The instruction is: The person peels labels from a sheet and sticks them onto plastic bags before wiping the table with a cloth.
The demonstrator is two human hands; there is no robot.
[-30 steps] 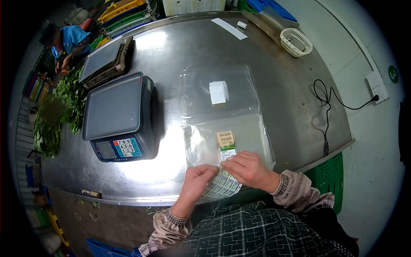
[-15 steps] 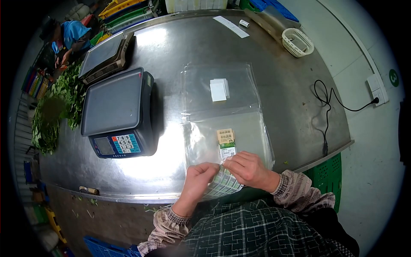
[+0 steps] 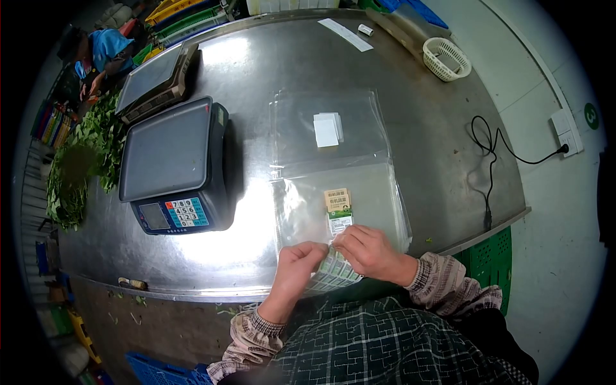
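Sticker sheet [image 3: 333, 274] clamped in left hand [image 3: 296, 263]; right hand [image 3: 371, 251] grip pinches its top edge. Peel low, slow, no curl.

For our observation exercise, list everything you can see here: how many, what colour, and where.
table: 1, steel, fills the middle
scales: 2, dark, table left, one behind the other
bags: 2 lots, clear, table middle
label: 1, tan and green, on near bags
cards: small stack, white, on far bags
basket: 1, white, far right corner
cable: 1, black, table right
greens: 1 pile, green, table left edge
crate: 1, green, under table right
person: 1, blue top, far left
label sheet: 1, white-green, in both hands
left hand: grips label sheet
right hand: pinches label sheet
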